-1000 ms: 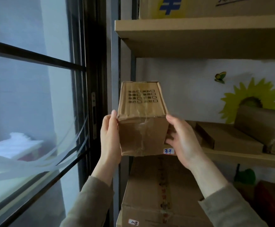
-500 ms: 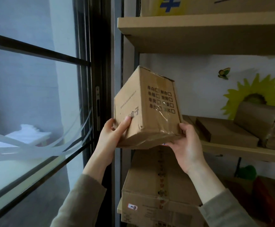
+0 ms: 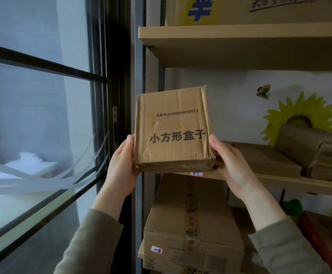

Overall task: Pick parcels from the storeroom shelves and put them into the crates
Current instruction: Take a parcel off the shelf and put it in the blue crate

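Beside a window (image 3: 42, 119), the left hand (image 3: 121, 171) and right hand (image 3: 234, 167) clasp a cardboard parcel (image 3: 173, 131) by its lower side edges, thumbs curled onto them — upright, in the air. It hangs before the left end of the middle shelf (image 3: 279, 182), above a long carton (image 3: 192, 214); flat parcels (image 3: 263, 157) lie further right.

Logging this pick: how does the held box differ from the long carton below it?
The held box is small and squarish; the long carton is bigger. The left hand and right hand grip the held box; the long carton lies shelved. The held box shows big black characters; the long carton a taped seam. Both are brown cardboard.
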Tool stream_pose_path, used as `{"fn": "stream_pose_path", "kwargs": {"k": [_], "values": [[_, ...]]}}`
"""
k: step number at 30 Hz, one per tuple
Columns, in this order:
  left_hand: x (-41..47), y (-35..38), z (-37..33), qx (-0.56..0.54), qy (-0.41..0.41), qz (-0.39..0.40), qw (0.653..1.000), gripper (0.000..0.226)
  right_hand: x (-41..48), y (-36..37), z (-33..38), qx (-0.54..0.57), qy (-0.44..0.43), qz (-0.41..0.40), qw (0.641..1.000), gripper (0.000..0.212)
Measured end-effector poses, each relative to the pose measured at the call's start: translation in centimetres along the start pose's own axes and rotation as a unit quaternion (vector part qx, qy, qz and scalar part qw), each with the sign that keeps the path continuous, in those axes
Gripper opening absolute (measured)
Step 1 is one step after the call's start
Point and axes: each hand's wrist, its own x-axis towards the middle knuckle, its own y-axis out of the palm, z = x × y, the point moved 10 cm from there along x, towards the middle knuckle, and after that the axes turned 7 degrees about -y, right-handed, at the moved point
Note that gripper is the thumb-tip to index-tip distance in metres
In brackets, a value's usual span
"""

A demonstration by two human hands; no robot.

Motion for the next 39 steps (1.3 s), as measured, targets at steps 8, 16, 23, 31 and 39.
{"fn": "stream_pose_path", "kwargs": {"k": [8,16,23,31,39], "values": [[-0.7,2.3,0.7,0.069,-0.046,0.083,0.993,0.065,0.2,-0.7,-0.6,0.108,0.013,-0.039,0.993,0.035],[-0.7,2.3,-1.9,0.030,0.052,0.063,0.996,0.017,0.3,-3.1,1.5,-0.091,-0.087,-0.161,0.979,0.032],[-1.7,2.8,-3.1,0.059,0.106,0.057,0.991,0.026,0.7,-0.5,0.6,-0.069,-0.030,-0.080,0.994,0.016],[-1.5,2.5,-3.2,0.080,0.114,0.041,0.989,0.020,1.1,0.0,-0.2,-0.067,-0.035,-0.091,0.993,0.036],[-0.2,2.1,-4.2,0.046,0.111,0.027,0.992,0.028,2.3,0.6,-0.4,0.005,-0.014,-0.084,0.996,0.023]]}}
